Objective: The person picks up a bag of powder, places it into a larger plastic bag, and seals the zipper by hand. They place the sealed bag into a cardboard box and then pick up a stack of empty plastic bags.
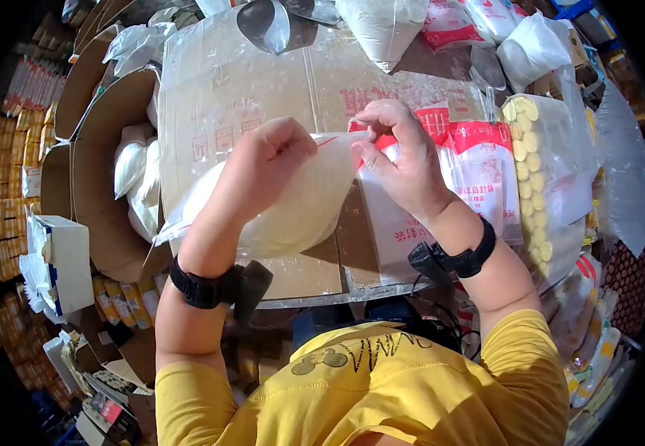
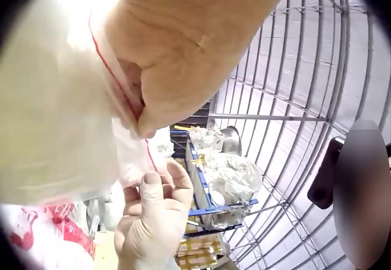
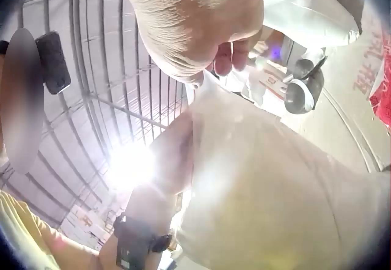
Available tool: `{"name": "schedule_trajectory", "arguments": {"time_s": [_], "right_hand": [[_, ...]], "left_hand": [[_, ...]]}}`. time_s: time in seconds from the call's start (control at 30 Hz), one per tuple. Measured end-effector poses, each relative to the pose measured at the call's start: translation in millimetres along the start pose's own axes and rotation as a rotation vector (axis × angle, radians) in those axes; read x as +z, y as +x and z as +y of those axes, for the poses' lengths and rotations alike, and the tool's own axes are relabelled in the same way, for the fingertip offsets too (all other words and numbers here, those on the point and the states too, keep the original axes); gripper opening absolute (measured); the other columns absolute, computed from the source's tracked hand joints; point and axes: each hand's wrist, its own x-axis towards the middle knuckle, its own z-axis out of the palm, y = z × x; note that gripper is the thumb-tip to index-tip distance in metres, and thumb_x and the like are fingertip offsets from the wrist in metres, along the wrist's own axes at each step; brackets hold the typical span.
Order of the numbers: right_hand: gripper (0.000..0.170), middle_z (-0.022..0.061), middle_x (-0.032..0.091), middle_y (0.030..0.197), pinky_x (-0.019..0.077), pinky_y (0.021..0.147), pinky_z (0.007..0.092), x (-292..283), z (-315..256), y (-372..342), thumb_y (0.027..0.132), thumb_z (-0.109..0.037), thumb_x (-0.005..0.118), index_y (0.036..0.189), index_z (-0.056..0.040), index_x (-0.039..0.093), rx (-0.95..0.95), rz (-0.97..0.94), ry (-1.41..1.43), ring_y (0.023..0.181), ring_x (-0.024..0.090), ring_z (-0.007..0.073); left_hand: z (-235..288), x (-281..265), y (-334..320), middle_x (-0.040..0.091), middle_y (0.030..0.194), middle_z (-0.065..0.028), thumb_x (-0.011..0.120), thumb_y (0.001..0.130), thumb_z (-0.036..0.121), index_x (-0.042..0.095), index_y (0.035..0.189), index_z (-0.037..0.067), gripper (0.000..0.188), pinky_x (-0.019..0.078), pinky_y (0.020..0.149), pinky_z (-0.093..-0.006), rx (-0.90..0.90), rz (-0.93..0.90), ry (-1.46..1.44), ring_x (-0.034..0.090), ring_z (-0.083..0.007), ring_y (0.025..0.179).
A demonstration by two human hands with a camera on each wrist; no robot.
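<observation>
A clear zip bag (image 1: 293, 215) with pale contents hangs between both hands above the cardboard-covered table (image 1: 255, 89). Along its top edge runs a red zip line, plain in the left wrist view. My left hand (image 1: 274, 152) pinches that edge, thumb against curled fingers. At the other end of the mouth, my right hand (image 1: 404, 163) pinches the bag's corner between thumb and fingers. In the right wrist view the bag (image 3: 263, 178) bulges below the right hand (image 3: 201, 25). Beneath the right forearm lie packs of zip bags (image 1: 478, 178) with red print.
Metal scoops (image 1: 263, 26) and a bag of white powder (image 1: 382, 30) sit at the table's far side. On the right stands a clear bag of yellow round pieces (image 1: 528, 171). An open cardboard box (image 1: 107, 215) holding white bags is at the left.
</observation>
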Motion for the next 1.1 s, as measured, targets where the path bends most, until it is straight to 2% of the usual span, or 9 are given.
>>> {"name": "schedule_trajectory", "arguments": {"time_s": [0.17, 0.37, 0.47, 0.57, 0.67, 0.87, 0.97, 1.07, 1.1], "right_hand": [[0.023, 0.0059, 0.056, 0.094, 0.0469, 0.077, 0.0347, -4, -9, 10, 0.067, 0.001, 0.069, 0.087, -0.0075, 0.060, -0.258, -0.067, -0.349, 0.087, 0.055, 0.0247], [0.019, 0.0049, 0.055, 0.094, 0.0442, 0.081, 0.0347, -6, -15, 12, 0.066, -0.003, 0.069, 0.083, -0.0083, 0.061, -0.347, -0.118, -0.497, 0.091, 0.053, 0.0235], [0.015, 0.0046, 0.055, 0.094, 0.0433, 0.081, 0.0347, -2, -20, 10, 0.067, -0.004, 0.067, 0.081, -0.0071, 0.060, -0.301, -0.132, -0.592, 0.092, 0.052, 0.0233], [0.013, 0.0053, 0.055, 0.093, 0.0433, 0.081, 0.0347, 0, -25, 10, 0.069, -0.003, 0.065, 0.080, -0.0060, 0.059, -0.266, -0.155, -0.674, 0.090, 0.052, 0.0235], [0.013, 0.0063, 0.055, 0.092, 0.0449, 0.078, 0.0348, -2, -24, 10, 0.069, -0.003, 0.064, 0.081, -0.0054, 0.059, -0.274, -0.186, -0.660, 0.087, 0.053, 0.0243], [0.023, 0.0062, 0.056, 0.089, 0.0470, 0.072, 0.0352, -7, -22, 12, 0.065, 0.001, 0.067, 0.087, -0.0059, 0.063, -0.360, -0.183, -0.602, 0.084, 0.055, 0.0245], [0.025, 0.0057, 0.056, 0.089, 0.0467, 0.072, 0.0347, -4, -20, 12, 0.063, 0.001, 0.067, 0.087, -0.0062, 0.064, -0.393, -0.190, -0.604, 0.084, 0.055, 0.0240], [0.023, 0.0053, 0.056, 0.089, 0.0463, 0.072, 0.0345, -3, -22, 13, 0.064, 0.001, 0.068, 0.085, -0.0062, 0.064, -0.386, -0.163, -0.622, 0.084, 0.055, 0.0235], [0.022, 0.0053, 0.056, 0.089, 0.0463, 0.072, 0.0345, -2, -21, 13, 0.064, 0.000, 0.068, 0.085, -0.0062, 0.064, -0.392, -0.166, -0.609, 0.084, 0.054, 0.0235]], "left_hand": [[13, -7, 0, 0.056, 0.075, 0.0003, 0.056, 0.089, 0.009, 0.060, 0.089, 0.001, 0.009, 0.0408, 0.064, -0.0228, -0.052, -0.075, 0.153, 0.049, -0.0069, 0.072], [13, -1, -5, 0.056, 0.074, -0.0007, 0.057, 0.087, 0.007, 0.059, 0.087, 0.000, 0.007, 0.0412, 0.063, -0.0241, -0.015, 0.003, 0.158, 0.048, -0.0070, 0.072], [8, 5, -8, 0.057, 0.074, -0.0044, 0.058, 0.086, 0.006, 0.058, 0.085, 0.000, 0.006, 0.0426, 0.063, -0.0265, 0.035, 0.069, 0.168, 0.052, -0.0113, 0.070], [-1, 14, -6, 0.058, 0.071, -0.0140, 0.060, 0.079, 0.005, 0.056, 0.078, 0.001, 0.006, 0.0445, 0.060, -0.0365, 0.287, 0.174, 0.312, 0.057, -0.0297, 0.067], [-3, 18, -7, 0.058, 0.072, -0.0140, 0.060, 0.077, 0.003, 0.056, 0.076, 0.002, 0.005, 0.0446, 0.061, -0.0376, 0.308, 0.218, 0.319, 0.057, -0.0311, 0.070], [-3, 15, -11, 0.061, 0.075, -0.0154, 0.058, 0.079, 0.006, 0.058, 0.079, 0.001, 0.006, 0.0460, 0.064, -0.0360, 0.104, 0.165, 0.081, 0.059, -0.0325, 0.072], [-6, 12, -9, 0.062, 0.076, -0.0168, 0.056, 0.081, 0.010, 0.058, 0.081, 0.000, 0.010, 0.0465, 0.064, -0.0362, 0.098, 0.129, 0.063, 0.060, -0.0330, 0.072], [-5, 7, -8, 0.058, 0.074, -0.0039, 0.056, 0.087, 0.008, 0.057, 0.085, -0.001, 0.009, 0.0437, 0.066, -0.0253, 0.053, 0.049, 0.104, 0.051, -0.0092, 0.071], [-3, 6, -8, 0.058, 0.074, -0.0040, 0.055, 0.086, 0.008, 0.057, 0.085, -0.001, 0.010, 0.0437, 0.066, -0.0253, 0.041, 0.034, 0.096, 0.051, -0.0092, 0.071]]}}
